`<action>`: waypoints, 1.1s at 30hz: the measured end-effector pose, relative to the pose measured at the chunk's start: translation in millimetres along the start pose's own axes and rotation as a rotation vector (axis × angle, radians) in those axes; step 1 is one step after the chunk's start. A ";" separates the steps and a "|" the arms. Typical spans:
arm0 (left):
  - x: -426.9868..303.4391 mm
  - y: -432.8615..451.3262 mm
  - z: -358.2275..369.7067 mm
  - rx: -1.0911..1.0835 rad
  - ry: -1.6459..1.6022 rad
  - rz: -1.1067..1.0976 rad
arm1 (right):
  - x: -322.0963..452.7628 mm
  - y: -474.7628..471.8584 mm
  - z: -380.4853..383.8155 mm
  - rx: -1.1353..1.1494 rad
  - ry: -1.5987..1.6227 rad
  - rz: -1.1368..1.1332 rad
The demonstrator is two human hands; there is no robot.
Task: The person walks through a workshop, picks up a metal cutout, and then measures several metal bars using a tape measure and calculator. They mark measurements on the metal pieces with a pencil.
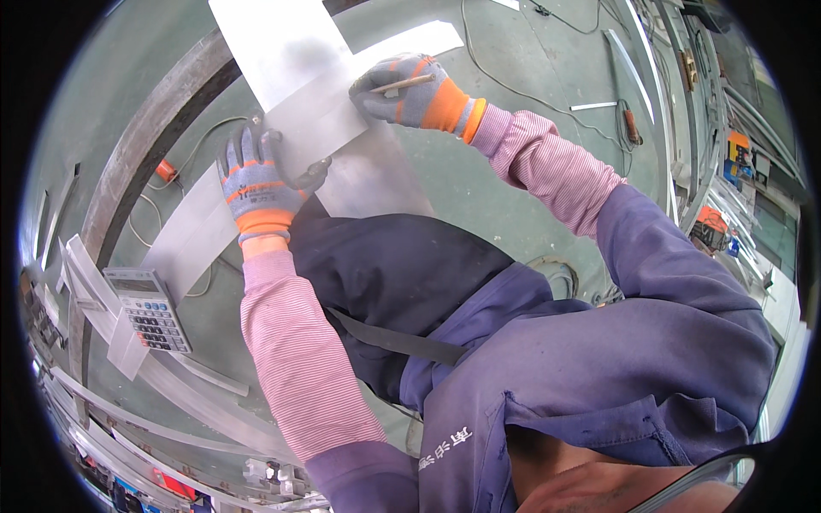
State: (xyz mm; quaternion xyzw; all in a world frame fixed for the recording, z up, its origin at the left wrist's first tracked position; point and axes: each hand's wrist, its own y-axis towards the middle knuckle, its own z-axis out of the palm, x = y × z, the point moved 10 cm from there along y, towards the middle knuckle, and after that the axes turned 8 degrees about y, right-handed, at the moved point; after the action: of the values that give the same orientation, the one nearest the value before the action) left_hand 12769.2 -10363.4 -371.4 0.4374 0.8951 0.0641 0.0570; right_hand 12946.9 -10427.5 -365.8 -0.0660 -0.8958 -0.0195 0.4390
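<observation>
My left hand (263,183), in a grey and orange work glove, holds the near edge of a small metal plate (314,118). Its thumb and index finger lie over that edge; the other fingers reach past the plate's left side. The plate overlaps a bright, larger metal sheet (276,45). At the plate's far right side is my right hand (404,96), gloved alike. A thin, brown, pencil-like stick (410,83) sits in its grip, and its tip is hidden by the fingers. Another shiny metal sheet (378,173) extends under the plate towards my knee.
A curved-looking steel beam (154,96) runs along the left. A calculator (154,311) rests on metal strips (192,231) beside it. An orange-handled tool (167,170) and cables (507,83) lie on the green floor. Long metal profiles (660,77) line the right side.
</observation>
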 end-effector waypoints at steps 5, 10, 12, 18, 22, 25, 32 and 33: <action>-0.4 0.5 -2.5 0.004 -0.023 0.001 | -0.5 0.3 -3.5 -0.051 0.074 -0.012; 1.7 -0.6 -0.2 0.020 -0.001 -0.010 | -0.6 -0.1 -1.0 -0.024 0.081 0.002; 0.6 0.2 -1.8 0.004 -0.023 -0.006 | 1.1 -0.9 -2.5 -0.028 0.060 -0.009; 1.2 1.8 1.3 0.059 0.014 -0.012 | -0.1 0.2 -2.4 -0.038 0.069 0.000; 3.1 0.1 3.1 0.084 0.023 -0.031 | 2.0 -1.4 -2.4 -0.023 0.030 0.029; 0.6 1.2 0.4 0.048 0.001 -0.014 | -0.8 -3.2 -6.8 -0.068 0.149 0.031; 3.0 -1.1 -0.1 0.026 -0.007 -0.030 | -3.6 0.4 -2.8 -0.043 0.095 0.062; 3.4 -0.9 0.3 0.034 -0.003 -0.038 | -4.2 0.6 -3.0 -0.038 0.092 0.061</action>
State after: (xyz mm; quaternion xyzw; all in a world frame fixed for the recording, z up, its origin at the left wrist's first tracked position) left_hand 12766.5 -10361.3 -372.0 0.4212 0.9042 0.0470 0.0523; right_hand 12951.8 -10427.6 -367.3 -0.1009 -0.8717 -0.0263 0.4788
